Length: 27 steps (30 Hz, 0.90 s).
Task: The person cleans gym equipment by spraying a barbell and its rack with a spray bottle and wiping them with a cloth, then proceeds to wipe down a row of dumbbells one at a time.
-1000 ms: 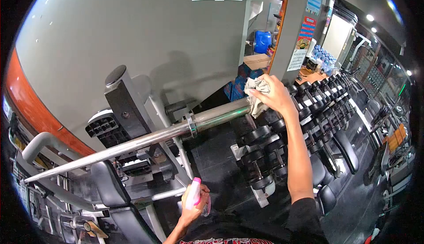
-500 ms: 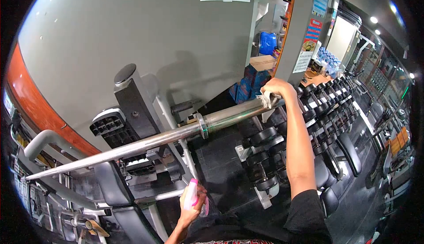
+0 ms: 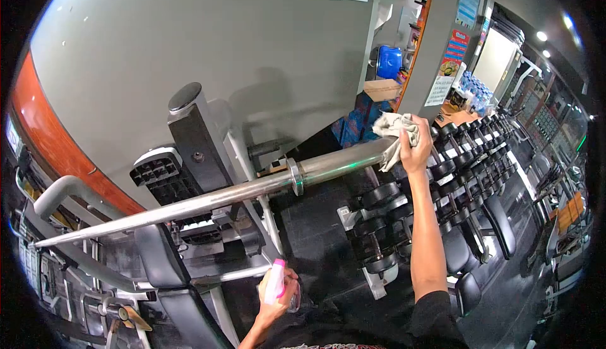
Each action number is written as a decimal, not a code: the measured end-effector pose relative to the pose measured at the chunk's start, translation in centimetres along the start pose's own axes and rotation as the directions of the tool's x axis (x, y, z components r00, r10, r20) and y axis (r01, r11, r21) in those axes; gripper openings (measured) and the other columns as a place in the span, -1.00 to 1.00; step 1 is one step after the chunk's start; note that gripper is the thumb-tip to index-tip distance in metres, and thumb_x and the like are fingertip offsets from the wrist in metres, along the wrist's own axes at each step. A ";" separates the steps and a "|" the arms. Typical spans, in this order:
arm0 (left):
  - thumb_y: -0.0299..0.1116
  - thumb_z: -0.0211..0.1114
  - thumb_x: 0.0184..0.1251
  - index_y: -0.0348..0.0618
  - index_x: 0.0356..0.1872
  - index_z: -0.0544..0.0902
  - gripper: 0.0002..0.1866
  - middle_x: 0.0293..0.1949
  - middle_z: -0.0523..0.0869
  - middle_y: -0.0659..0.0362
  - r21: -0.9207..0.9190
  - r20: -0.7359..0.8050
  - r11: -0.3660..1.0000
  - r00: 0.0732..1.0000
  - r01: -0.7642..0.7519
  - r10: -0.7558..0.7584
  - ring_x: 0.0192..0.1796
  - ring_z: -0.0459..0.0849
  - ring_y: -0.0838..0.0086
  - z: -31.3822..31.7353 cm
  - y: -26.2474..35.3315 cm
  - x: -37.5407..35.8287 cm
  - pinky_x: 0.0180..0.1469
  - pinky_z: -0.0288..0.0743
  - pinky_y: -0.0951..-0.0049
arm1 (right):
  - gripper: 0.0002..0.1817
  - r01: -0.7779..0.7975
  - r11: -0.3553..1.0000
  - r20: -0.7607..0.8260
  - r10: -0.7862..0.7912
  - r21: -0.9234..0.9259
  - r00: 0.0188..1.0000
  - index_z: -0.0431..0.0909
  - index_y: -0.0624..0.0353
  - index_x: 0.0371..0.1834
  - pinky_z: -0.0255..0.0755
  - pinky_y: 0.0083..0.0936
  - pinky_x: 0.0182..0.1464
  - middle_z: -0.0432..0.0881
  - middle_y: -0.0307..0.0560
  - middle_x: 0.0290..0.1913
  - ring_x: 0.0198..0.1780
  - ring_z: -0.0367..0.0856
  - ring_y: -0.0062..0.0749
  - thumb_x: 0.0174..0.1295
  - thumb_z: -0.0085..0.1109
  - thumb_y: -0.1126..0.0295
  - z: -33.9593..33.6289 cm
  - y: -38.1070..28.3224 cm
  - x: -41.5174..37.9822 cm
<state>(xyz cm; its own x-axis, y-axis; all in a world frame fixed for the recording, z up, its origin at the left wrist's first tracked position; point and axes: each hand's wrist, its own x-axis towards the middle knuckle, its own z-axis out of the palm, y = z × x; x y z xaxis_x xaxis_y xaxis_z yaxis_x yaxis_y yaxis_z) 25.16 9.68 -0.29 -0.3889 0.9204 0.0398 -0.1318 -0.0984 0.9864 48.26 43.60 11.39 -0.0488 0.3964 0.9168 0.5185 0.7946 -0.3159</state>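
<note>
Right hand (image 3: 416, 147) clamped on a crumpled off-white cloth (image 3: 394, 125), thumb and fingers bunched on it, arm reaching well forward. Cloth is draped over the far end of the thick silver sleeve (image 3: 341, 161) of a long metal barbell (image 3: 189, 209). Left hand (image 3: 270, 309) closed around the neck of a spray bottle with a white and pink head (image 3: 276, 283), low and near the body, apart from the bar (liquid level: cannot tell).

Bar runs slantwise, from lower left up to the sleeve at right; raised ring collar (image 3: 295, 177) at the sleeve's inner end. Black padded seat (image 3: 158, 257) below the bar, black dumbbells (image 3: 380, 194) on a rack beyond and below the sleeve, grey wall (image 3: 158, 65) behind.

Handling, my judgement: cloth works best snug around the curve, loose folds gathered in the palm, pressure light and even. Smooth round metal probably lets cloth slip off the end, so a firm grip helps. Bottle best held upright, clear of the bar.
</note>
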 end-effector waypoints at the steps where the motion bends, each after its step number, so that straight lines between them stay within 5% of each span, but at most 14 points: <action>1: -0.55 0.28 0.08 -0.26 -0.32 0.54 -0.86 -0.36 0.64 0.17 -0.001 -0.002 1.000 1.000 -0.001 0.001 -0.46 0.55 0.61 -0.1 -0.2 -0.1 -0.35 0.44 0.56 | -0.55 0.034 0.997 0.055 -0.030 -0.073 0.998 0.44 0.24 -0.01 0.37 -0.24 -0.01 0.51 0.09 -0.14 -0.08 0.50 -0.01 0.08 0.25 0.23 -0.3 -0.1 0.2; 5: -0.57 0.28 0.09 -0.27 -0.31 0.51 -0.85 -0.39 0.63 0.15 0.051 0.019 0.998 0.999 -0.038 0.037 -0.48 0.57 0.60 -0.2 -0.8 -0.2 -0.39 0.44 0.58 | -0.35 0.027 0.998 0.189 -0.015 -0.058 0.982 0.35 0.23 0.11 0.34 -0.18 0.07 0.45 0.13 -0.03 -0.01 0.47 0.03 0.02 0.32 0.09 -2.1 -2.3 0.2; 11: -0.59 0.26 0.10 -0.27 -0.29 0.50 -0.84 -0.43 0.62 0.14 0.044 0.022 0.996 0.997 -0.073 0.072 -0.50 0.58 0.59 -0.3 -0.6 -1.0 -0.41 0.46 0.57 | -0.47 -0.031 0.999 0.126 0.031 -0.007 0.991 0.37 0.22 0.09 0.37 -0.19 0.04 0.46 0.11 -0.09 -0.01 0.47 0.04 0.04 0.28 0.31 -0.6 -1.1 -0.2; 13: -0.59 0.26 0.10 -0.28 -0.28 0.50 -0.84 -0.43 0.62 0.14 -0.019 -0.003 0.998 0.998 -0.057 0.057 -0.50 0.58 0.59 -0.5 -0.5 -1.5 -0.40 0.47 0.56 | -0.49 0.029 0.959 0.028 -0.022 -0.283 0.999 0.38 0.21 0.09 0.36 -0.16 0.03 0.49 0.07 -0.10 -0.02 0.47 0.04 0.04 0.27 0.36 -0.3 -1.8 -0.6; 17: -0.63 0.19 0.14 -0.30 -0.24 0.43 -0.82 -0.37 0.58 0.10 0.148 0.040 0.986 0.997 -0.074 0.069 -0.49 0.58 0.55 -1.8 -1.1 -2.0 -0.42 0.48 0.54 | -0.56 -0.063 0.950 0.012 0.070 -0.305 0.997 0.47 0.06 0.06 0.30 -0.09 0.22 0.56 0.00 -0.08 0.03 0.50 0.05 0.04 0.25 0.46 0.3 -5.1 -0.9; 19: -0.65 0.13 0.17 -0.31 -0.21 0.37 -0.81 -0.32 0.55 0.06 0.236 0.082 0.970 0.996 -0.065 0.047 -0.50 0.56 0.53 -1.7 -1.2 -2.1 -0.44 0.48 0.52 | -0.60 -0.101 0.974 0.042 0.112 -0.202 0.993 0.52 0.05 0.00 0.40 -0.15 0.17 0.56 -0.01 -0.04 0.02 0.53 0.05 0.04 0.26 0.49 1.6 -8.1 -1.3; 21: -0.63 0.23 0.14 -0.29 -0.26 0.47 -0.84 -0.37 0.62 0.12 0.025 0.013 0.999 0.999 -0.034 0.034 -0.48 0.60 0.57 -0.9 -0.2 -2.1 -0.41 0.49 0.56 | -0.60 -0.069 0.995 0.099 0.077 -0.077 0.992 0.50 0.03 0.01 0.51 -0.15 -0.05 0.54 0.05 -0.16 -0.13 0.57 0.04 0.04 0.24 0.50 3.4 -12.2 -1.5; 24: -0.65 0.21 0.17 -0.30 -0.27 0.47 -0.86 -0.33 0.62 0.09 -0.003 -0.002 0.999 0.999 -0.043 0.043 -0.47 0.60 0.57 0.1 0.9 -2.1 -0.41 0.49 0.56 | -0.61 0.050 0.990 0.223 -0.080 0.135 0.972 0.50 -0.04 -0.01 0.56 -0.29 -0.17 0.52 -0.03 -0.18 -0.15 0.60 -0.10 0.06 0.22 0.52 6.2 -17.8 -2.7; 27: -0.65 0.20 0.17 -0.30 -0.28 0.46 -0.86 -0.29 0.60 0.07 0.016 0.021 0.999 0.999 -0.050 0.049 -0.46 0.60 0.56 0.2 0.9 -2.1 -0.41 0.49 0.57 | -0.62 -0.224 0.909 0.340 0.099 0.351 0.935 0.49 0.05 0.03 0.53 -0.35 -0.08 0.55 0.03 -0.13 -0.13 0.63 -0.13 0.11 0.18 0.55 5.3 -19.9 -2.4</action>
<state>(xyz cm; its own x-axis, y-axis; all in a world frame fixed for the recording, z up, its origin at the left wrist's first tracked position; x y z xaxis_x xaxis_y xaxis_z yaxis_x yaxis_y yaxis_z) 26.09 7.72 0.57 -0.3760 0.9221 0.0918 -0.0979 -0.1380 0.9856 33.50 29.27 14.18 -0.2849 0.6059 0.7427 0.1827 0.7950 -0.5785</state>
